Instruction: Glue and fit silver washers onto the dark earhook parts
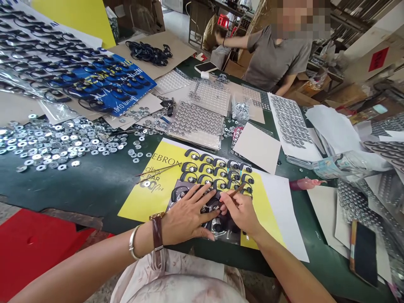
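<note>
My left hand (188, 212) lies flat with fingers spread on a grey sheet (225, 229) of black hook-shaped parts, pressing it down. My right hand (240, 209) pinches a thin brown stick (237, 190) whose tip points at the parts between my hands. The sheet rests on a yellow poster (148, 198) that carries rows of black hook parts with silver rings (214, 170). Two more thin sticks (158, 171) lie on the poster to the left.
A heap of silver washers (53, 143) covers the green table (88, 181) at left. Trays of washers (197, 122), white paper (257, 147), a pink tool (304, 184) and a phone (362, 252) lie around. Another person (271, 54) works across the table.
</note>
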`<state>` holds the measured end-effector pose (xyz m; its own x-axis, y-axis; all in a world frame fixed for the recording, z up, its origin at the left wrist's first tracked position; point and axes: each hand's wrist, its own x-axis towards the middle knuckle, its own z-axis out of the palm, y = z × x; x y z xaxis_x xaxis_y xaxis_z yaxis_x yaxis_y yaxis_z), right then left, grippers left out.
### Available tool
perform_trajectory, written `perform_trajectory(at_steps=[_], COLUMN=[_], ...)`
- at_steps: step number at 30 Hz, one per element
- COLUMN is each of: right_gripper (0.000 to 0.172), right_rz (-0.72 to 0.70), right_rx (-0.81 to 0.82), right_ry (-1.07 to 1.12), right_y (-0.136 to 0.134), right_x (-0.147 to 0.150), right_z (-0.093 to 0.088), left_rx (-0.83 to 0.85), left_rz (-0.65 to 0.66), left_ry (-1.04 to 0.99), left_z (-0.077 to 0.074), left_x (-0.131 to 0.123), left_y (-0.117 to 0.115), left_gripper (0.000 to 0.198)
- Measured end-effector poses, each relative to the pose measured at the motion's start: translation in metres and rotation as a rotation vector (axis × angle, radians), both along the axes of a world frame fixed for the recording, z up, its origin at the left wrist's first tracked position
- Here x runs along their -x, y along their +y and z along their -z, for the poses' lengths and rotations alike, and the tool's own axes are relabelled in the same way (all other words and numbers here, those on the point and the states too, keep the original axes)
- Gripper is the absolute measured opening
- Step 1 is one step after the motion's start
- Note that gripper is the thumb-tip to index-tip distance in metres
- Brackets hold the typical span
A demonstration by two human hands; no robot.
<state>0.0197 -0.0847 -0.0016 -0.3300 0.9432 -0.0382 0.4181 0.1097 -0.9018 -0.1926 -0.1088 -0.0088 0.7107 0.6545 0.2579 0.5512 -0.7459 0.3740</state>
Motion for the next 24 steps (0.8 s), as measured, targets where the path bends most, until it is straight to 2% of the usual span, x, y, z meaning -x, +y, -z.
perform_trajectory(at_steps=[5, 9, 14, 17, 21, 24], right_gripper=[0.017, 0.010, 0.009, 0.010, 0.011, 0.011], right_rz=[-0.177, -0.251, -0.290, -0.275, -0.223, -0.228], right_rx=[-0.485, -0.692, -0.725, -0.683, -0.602, -0.644], right_ry=[-0.243, -0.285, -0.278, -0.296, -0.292, -0.273], right_y=[-0.009, -0.019, -0.019, -0.015, -0.015, -0.019], right_x=[-0.002, -0.004, -0.002, -0.001, -0.003, -0.005], right_z=[0.001, 0.002, 0.002, 0.003, 0.005, 0.005], left_rx=[0.005, -0.015, -0.044, -0.033, -0.022, -0.034], left_rz=[-0.043, -0.069, -0.045, -0.010, -0.042, -0.046], left_ry=[0.000, -0.011, -0.038, -0.054, -0.050, -0.041], left_z=[-0.005, 0.002, 0.007, 0.005, 0.006, 0.007], left_x=[0.002, 0.001, 0.001, 0.001, 0.000, -0.001], left_y=[0.002, 0.005, 0.003, 0.003, 0.003, 0.002], left_gripper=[0.042, 0.048, 0.045, 0.041, 0.039, 0.043])
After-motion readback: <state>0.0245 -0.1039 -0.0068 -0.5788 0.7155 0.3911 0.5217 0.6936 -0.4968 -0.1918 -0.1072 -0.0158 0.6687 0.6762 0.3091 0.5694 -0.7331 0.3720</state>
